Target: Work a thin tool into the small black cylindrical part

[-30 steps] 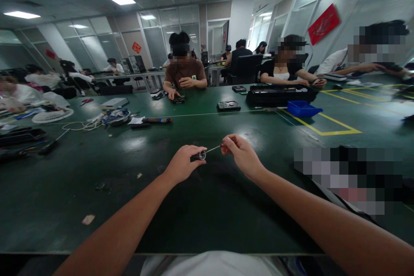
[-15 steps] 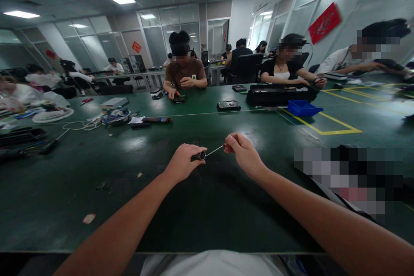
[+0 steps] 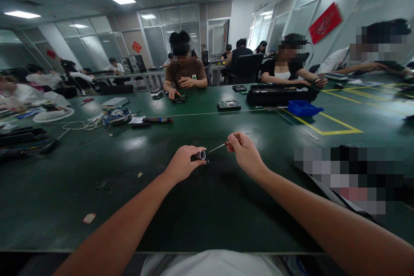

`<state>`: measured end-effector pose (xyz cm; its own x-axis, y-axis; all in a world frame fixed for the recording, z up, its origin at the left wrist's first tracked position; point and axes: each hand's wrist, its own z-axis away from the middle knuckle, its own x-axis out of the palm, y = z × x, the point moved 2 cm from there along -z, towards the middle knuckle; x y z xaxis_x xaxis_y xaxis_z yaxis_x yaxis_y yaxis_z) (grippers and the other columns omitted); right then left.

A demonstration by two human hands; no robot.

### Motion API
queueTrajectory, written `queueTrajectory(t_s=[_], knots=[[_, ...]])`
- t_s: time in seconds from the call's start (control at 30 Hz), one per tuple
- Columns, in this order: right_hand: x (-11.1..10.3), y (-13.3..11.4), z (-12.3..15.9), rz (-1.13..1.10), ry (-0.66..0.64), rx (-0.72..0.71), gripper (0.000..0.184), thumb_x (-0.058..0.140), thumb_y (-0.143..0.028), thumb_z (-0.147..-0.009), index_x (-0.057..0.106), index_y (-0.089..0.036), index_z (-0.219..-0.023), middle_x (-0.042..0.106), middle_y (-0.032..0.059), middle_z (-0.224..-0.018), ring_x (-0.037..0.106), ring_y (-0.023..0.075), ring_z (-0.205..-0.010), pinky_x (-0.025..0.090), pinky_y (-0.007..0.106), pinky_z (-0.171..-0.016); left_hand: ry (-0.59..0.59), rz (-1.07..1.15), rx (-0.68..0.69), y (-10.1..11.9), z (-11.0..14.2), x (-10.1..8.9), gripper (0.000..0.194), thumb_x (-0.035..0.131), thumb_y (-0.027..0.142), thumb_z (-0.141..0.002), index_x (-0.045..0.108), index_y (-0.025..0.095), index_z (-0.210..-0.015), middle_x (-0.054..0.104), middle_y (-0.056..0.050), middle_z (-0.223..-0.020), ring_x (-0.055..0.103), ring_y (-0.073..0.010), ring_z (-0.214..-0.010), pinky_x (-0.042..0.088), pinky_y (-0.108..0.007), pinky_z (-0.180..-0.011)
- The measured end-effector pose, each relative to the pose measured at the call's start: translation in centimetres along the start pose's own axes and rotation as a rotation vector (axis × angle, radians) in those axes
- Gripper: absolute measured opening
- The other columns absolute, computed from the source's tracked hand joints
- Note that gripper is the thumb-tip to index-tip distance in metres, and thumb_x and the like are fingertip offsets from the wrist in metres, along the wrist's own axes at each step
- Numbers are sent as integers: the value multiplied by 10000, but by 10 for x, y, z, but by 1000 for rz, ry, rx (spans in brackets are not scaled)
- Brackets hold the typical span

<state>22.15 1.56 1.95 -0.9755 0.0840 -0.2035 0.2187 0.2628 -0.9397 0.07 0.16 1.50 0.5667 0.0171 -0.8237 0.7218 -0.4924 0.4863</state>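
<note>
My left hand is closed around a short dark cylinder, whose round end with a bright silver rim faces right. Just below that rim, by my left thumb tip, a small dark piece shows; whether it is attached or falling I cannot tell. My right hand grips a screwdriver by its reddish handle. Its thin metal shaft points left and down, the tip a short way from the cylinder's rim. Both hands are above the green table.
A black electric screwdriver and a cable bundle lie ahead to the left. Beyond my hands is a hard drive; a blue tray stands right of it. Co-workers sit across the table, one in a brown shirt.
The screwdriver tip has drawn away from the cylinder's end. That end now shows as an open silver ring, and the small dark piece has appeared below it. My left arm has barely moved.
</note>
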Motion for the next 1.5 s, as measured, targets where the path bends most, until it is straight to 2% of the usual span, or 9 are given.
queueTrajectory(t_s=[0.1, 0.3, 0.47, 0.57, 0.73, 0.9, 1.03, 1.23, 1.5], knots=[[-1, -3, 1, 9, 8, -13, 272, 493, -475, -917, 570, -216, -884, 628, 33, -765, 591, 187, -709, 471, 348, -679, 15, 52, -56, 1, 1, -1, 402, 707, 349, -820, 652, 271, -1211, 686, -39, -1088, 599, -239, -1007, 449, -384, -900], [-2, -9, 2, 15, 14, -26, 250, 485, -446, -919, 564, -217, -857, 619, 30, -748, 584, 185, -699, 463, 351, -687, 162, 291, -188, -5, 0, 0, 356, 660, 355, -842, 633, 226, -1173, 660, -53, -1164, 605, -229, -1065, 451, -365, -961], [-3, -12, 3, 26, 10, -26, 254, 480, -449, -921, 561, -217, -861, 615, 24, -744, 583, 186, -702, 457, 350, -690, 246, 490, -289, -12, 0, 3, 357, 518, 383, -914, 547, 209, -1224, 645, -65, -1106, 620, -197, -960, 480, -340, -861], [-3, -12, 3, 23, 7, -25, 251, 485, -448, -921, 566, -217, -869, 625, 29, -756, 591, 188, -715, 462, 349, -695, 214, 399, -318, -7, 3, 0, 350, 474, 410, -931, 534, 218, -1218, 644, -50, -989, 611, -189, -836, 481, -328, -755], [-2, -10, 2, 21, -6, -31, 249, 490, -449, -921, 568, -218, -867, 626, 29, -752, 593, 186, -713, 474, 347, -693, 41, 98, -172, 11, 6, 0, 256, 538, 407, -912, 631, 235, -1076, 658, -46, -1024, 608, -221, -921, 468, -338, -771], [-2, -8, 1, 7, -4, -45, 256, 495, -460, -915, 569, -221, -862, 623, 24, -739, 591, 183, -701, 471, 345, -689, -88, -121, -4, 20, 6, 14, 250, 515, 335, -935, 664, 257, -1120, 656, -43, -1101, 606, -220, -982, 479, -341, -807], [-2, -7, 1, 12, -7, -49, 266, 496, -468, -916, 571, -219, -858, 625, 20, -736, 593, 182, -694, 468, 343, -686, -141, -229, 49, 22, 5, 22, 274, 543, 286, -920, 665, 247, -1162, 660, -57, -1140, 582, -243, -1030, 496, -348, -799], [-1, -7, 1, 6, -10, -53, 267, 490, -465, -924, 568, -219, -856, 619, 15, -730, 586, 178, -686, 462, 343, -687, -150, -261, 88, 24, 2, 26, 264, 523, 246, -925, 683, 244, -1135, 665, -63, -1131, 578, -239, -1008, 504, -343, -792], [-1, -6, 1, 0, -22, -48, 274, 504, -478, -914, 575, -219, -859, 620, 14, -732, 587, 178, -684, 462, 342, -684, -125, -135, 48, 17, -1, 20, 236, 532, 302, -920, 706, 245, -1069, 679, -48, -1094, 593, -219, -1016, 497, -344, -856]])
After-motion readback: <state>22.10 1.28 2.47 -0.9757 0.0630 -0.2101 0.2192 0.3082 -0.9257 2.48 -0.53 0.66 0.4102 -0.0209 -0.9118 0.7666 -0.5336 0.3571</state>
